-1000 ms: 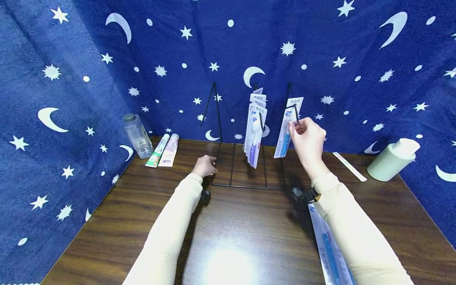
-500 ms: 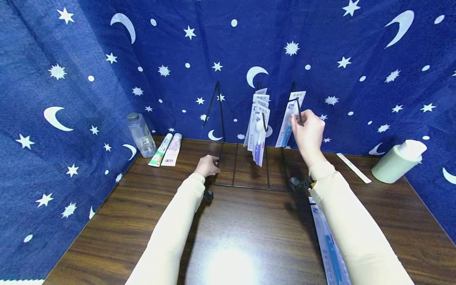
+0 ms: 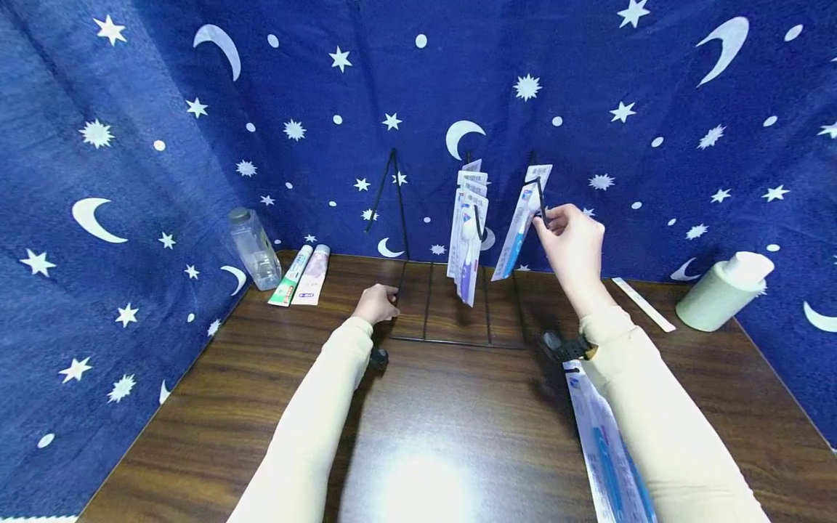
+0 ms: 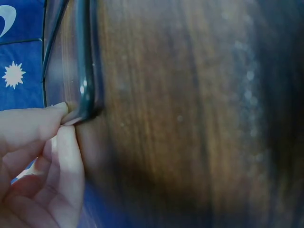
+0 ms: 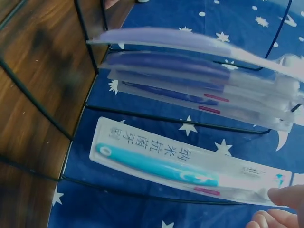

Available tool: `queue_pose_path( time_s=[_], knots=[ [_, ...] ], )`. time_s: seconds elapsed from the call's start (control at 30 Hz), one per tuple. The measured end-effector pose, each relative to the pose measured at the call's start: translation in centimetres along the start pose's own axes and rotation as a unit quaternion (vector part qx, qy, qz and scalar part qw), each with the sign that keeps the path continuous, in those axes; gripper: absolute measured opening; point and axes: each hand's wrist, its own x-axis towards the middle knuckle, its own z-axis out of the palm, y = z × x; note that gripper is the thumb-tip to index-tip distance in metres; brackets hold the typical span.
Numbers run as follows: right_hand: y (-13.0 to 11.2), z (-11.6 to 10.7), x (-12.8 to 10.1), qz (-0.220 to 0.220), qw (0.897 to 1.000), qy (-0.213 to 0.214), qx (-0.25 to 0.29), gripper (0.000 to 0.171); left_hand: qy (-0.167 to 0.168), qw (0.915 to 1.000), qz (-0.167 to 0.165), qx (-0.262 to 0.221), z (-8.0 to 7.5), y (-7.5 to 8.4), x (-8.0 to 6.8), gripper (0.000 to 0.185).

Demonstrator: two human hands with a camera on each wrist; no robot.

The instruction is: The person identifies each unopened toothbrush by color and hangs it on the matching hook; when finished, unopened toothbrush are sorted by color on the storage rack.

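A black wire rack (image 3: 451, 338) stands at the back of the wooden table (image 3: 458, 436). My left hand (image 3: 391, 299) pinches the base wire (image 4: 85, 80) at its front left corner; the left wrist view shows the fingertips (image 4: 57, 114) closed on it. My right hand (image 3: 546, 221) pinches the upper end of a teal toothbrush pack (image 3: 519, 218) hanging at the right hook (image 3: 539, 190). In the right wrist view the teal toothbrush pack (image 5: 180, 166) lies across the frame with my fingertips (image 5: 285, 197) at its head end. Several purple toothbrush packs (image 3: 467, 240) hang on the middle hook. The left hook (image 3: 392, 192) is bare.
Another toothbrush pack (image 3: 604, 450) lies on the table beside my right forearm. A clear bottle (image 3: 251, 249) and two toothpaste tubes (image 3: 301, 274) sit at the back left. A pale green bottle (image 3: 722, 290) and a white strip (image 3: 644, 305) lie at the right. Blue star cloth surrounds the table.
My right hand has risen and drifted slightly right with the teal pack, whose top now sits higher at the right hook. The left hand has kept its pinch on the base wire.
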Motion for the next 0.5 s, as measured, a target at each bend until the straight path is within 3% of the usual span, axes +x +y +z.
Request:
queue_pose_path(
  time_s=[0.17, 0.3, 0.37, 0.5],
  knots=[
    [0.6, -1.8, -1.6, -0.017, 1.000, -0.014, -0.010, 0.018, -0.008, 0.9999, -0.009, -0.006, 0.0, 0.1, 0.0, 0.056],
    [0.8, -3.3, -3.0, -0.038, 0.999, -0.026, -0.017, 0.016, -0.019, 0.9998, -0.011, -0.002, 0.2, -0.6, 1.1, 0.057],
    [0.8, -3.9, -3.8, -0.050, 0.998, -0.032, -0.017, 0.014, -0.011, 0.9999, 0.012, -0.002, 0.9, -1.8, 2.3, 0.057],
    [1.0, -5.0, -5.3, -0.056, 0.997, -0.052, -0.021, 0.012, -0.014, 0.9998, 0.012, 0.003, 1.0, -1.6, 2.3, 0.057]
  ],
)
